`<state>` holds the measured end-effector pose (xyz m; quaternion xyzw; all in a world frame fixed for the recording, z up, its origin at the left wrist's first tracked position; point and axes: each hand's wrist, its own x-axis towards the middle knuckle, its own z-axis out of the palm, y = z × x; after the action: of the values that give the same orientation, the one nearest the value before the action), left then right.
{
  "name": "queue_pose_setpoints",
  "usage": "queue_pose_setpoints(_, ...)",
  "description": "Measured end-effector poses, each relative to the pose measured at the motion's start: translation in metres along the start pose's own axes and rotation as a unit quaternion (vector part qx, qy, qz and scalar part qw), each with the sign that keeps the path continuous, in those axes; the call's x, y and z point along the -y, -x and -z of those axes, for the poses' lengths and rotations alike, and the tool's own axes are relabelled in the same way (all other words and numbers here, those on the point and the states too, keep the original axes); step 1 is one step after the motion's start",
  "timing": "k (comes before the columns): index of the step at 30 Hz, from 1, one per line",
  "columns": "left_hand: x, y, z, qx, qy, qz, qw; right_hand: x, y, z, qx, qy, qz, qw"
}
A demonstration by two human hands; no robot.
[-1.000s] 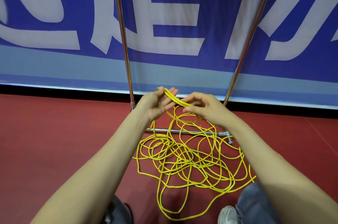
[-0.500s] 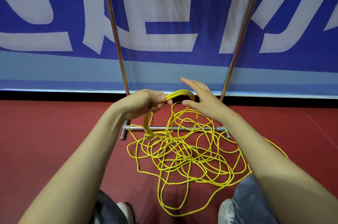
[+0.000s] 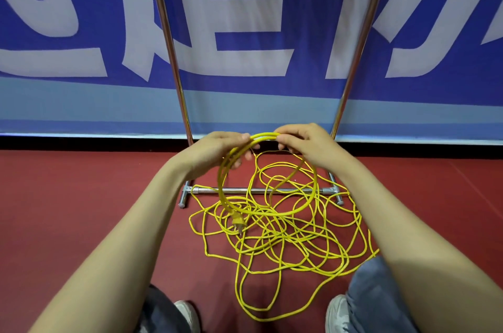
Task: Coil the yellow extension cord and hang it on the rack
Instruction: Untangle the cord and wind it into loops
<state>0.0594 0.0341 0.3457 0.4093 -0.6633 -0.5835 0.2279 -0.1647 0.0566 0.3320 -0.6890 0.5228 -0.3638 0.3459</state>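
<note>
The left hand (image 3: 217,150) and right hand (image 3: 307,146) are pinching the cord (image 3: 264,137) side by side, each grip curling round one hanging loop, while the rest is lying tangled on the floor (image 3: 81,210) directly below, before the rack (image 3: 206,190).

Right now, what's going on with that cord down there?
A person is coiling the yellow extension cord. The left hand and right hand both grip the top of a small coil held above the floor, with the plug dangling at its lower left. Most of the cord lies in a loose tangle on the red floor, draped over the base of the chrome rack. Nothing hangs on the visible part of the rack.
</note>
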Motion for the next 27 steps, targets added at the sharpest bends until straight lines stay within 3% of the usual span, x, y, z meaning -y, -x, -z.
queue_pose_setpoints(2, -0.001, 0.000, -0.005, 0.001, -0.026, -0.010, 1.000, 0.002, -0.001, 0.000, 0.008, 0.013, 0.009, 1.000)
queue_pose_setpoints(5, -0.001, 0.001, -0.004, -0.007, 0.029, -0.016, 0.999, 0.003, -0.001, 0.000, 0.020, -0.027, 0.021, 0.999)
queue_pose_setpoints(11, -0.008, 0.009, 0.008, -0.026, 0.066, -0.046, 0.996, -0.022, -0.002, -0.005, 0.065, -0.076, -0.109, 0.989)
queue_pose_setpoints(14, -0.007, 0.010, 0.015, -0.090, 0.064, -0.044, 0.993, -0.030, -0.003, -0.005, 0.025, -0.114, -0.124, 0.985)
queue_pose_setpoints(15, -0.005, 0.009, 0.017, -0.118, 0.060, -0.042, 0.990, -0.032, -0.002, -0.004, -0.005, -0.098, -0.109, 0.989)
queue_pose_setpoints(17, -0.002, 0.006, 0.019, -0.169, 0.039, -0.044, 0.984, -0.038, -0.001, -0.001, -0.054, 0.039, -0.053, 0.996)
queue_pose_setpoints(20, 0.000, 0.004, 0.021, -0.230, 0.030, -0.054, 0.971, -0.048, -0.006, 0.005, -0.073, 0.235, -0.014, 0.969)
queue_pose_setpoints(22, -0.002, 0.005, 0.025, -0.259, 0.074, -0.079, 0.960, -0.058, -0.005, 0.009, -0.065, 0.237, -0.092, 0.965)
queue_pose_setpoints(27, -0.012, 0.009, 0.041, -0.235, 0.331, -0.135, 0.904, -0.101, 0.011, 0.005, 0.074, 0.222, -0.230, 0.945)
